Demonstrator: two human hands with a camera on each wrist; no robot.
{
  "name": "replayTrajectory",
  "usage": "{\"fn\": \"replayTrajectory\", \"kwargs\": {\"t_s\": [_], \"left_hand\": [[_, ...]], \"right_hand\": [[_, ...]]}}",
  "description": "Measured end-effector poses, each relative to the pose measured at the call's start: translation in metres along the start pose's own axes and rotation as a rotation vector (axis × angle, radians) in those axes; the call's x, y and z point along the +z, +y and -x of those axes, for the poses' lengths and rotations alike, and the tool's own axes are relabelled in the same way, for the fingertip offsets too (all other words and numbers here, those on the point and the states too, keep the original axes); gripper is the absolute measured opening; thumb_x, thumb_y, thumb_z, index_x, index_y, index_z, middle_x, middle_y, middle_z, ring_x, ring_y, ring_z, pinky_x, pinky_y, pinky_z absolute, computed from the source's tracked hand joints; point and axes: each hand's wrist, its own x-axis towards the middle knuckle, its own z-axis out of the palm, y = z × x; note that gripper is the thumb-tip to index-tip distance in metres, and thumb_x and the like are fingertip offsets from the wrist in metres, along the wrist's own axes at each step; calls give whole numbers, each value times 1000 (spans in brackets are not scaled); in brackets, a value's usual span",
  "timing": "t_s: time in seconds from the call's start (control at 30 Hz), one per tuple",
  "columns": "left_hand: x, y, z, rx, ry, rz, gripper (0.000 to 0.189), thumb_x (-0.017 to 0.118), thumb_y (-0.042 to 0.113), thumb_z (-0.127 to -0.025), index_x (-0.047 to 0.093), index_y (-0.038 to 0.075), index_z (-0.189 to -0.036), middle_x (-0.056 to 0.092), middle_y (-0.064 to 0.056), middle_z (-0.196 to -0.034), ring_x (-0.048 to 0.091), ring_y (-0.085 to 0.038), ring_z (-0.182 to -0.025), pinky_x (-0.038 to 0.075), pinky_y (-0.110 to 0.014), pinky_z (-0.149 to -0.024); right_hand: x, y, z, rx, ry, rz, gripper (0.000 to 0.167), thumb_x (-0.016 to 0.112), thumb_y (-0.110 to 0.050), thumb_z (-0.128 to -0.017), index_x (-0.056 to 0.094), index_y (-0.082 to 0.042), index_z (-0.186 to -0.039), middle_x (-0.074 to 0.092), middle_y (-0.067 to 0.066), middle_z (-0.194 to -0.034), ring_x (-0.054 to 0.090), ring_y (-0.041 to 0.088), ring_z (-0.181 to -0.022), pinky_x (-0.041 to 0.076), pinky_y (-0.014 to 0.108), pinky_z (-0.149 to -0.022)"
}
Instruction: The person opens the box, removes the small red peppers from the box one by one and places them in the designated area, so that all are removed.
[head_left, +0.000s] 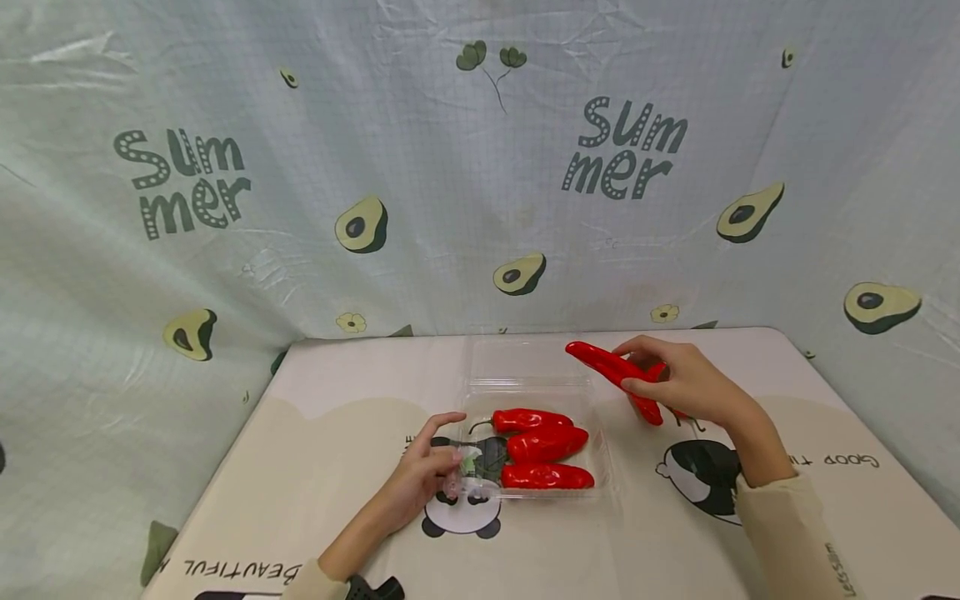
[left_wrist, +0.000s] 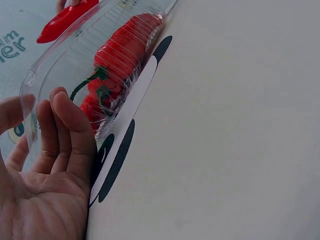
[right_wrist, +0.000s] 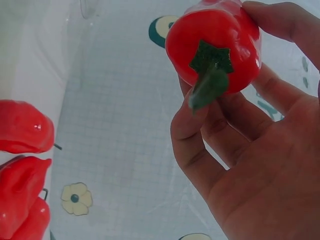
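Observation:
A clear plastic box [head_left: 603, 467] lies on the table with three red peppers [head_left: 543, 444] inside, side by side. My left hand [head_left: 426, 467] grips the box at its left end, the wall between its fingers. In the left wrist view, fingers show on both sides of the clear wall. To the right, my right hand [head_left: 682, 379] holds another long red pepper [head_left: 607, 364] raised, its tip pointing left over the box's right side. In the right wrist view its green stem [right_wrist: 210, 90] faces the camera. Several loose red peppers [right_wrist: 22, 127] lie beneath that hand, mostly hidden in the head view.
Behind the box its clear lid [head_left: 517, 360] lies folded back. A pale tablecloth [head_left: 315, 492] with panda prints and lettering covers the table. A hanging curtain [head_left: 420, 167] with avocado prints closes off the back and sides.

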Motion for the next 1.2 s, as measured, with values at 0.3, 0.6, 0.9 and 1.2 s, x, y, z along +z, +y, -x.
{"fn": "replayTrajectory", "kwargs": {"t_s": [0.3, 0.6, 0.9, 1.2], "left_hand": [[0, 0, -1, 2, 2, 1, 60, 55, 11, -102, 29, 17, -156, 57, 11, -71, 53, -6, -65, 49, -24, -64], [-3, -1, -1, 8, 3, 4, 62, 54, 10, -102, 27, 14, -157, 58, 10, -70, 54, -6, -63, 50, -23, -62], [-4, -1, -1, 8, 7, 4, 63, 55, 8, -101, 28, 13, -157, 60, 11, -72, 55, -5, -64, 50, -24, -63], [-4, 1, 1, -2, 22, -14, 63, 55, 9, -100, 29, 13, -158, 59, 12, -70, 55, -5, -66, 49, -25, -63]], "right_hand": [[5, 1, -4, 9, -30, -1, 41, 75, -21, -93, 63, -14, -132, 71, 9, -111, 64, 18, -88, 57, 28, -68], [12, 3, -9, 10, -67, 7, 42, 75, -23, -92, 63, -13, -131, 72, 8, -110, 64, 18, -91, 57, 29, -71], [19, 4, -10, 17, -62, 25, 39, 74, -25, -93, 65, -15, -130, 73, 7, -110, 65, 17, -89, 57, 30, -71], [17, 3, -9, 5, -32, 38, 39, 74, -24, -94, 64, -13, -130, 72, 8, -111, 65, 18, -88, 56, 30, -71]]}}
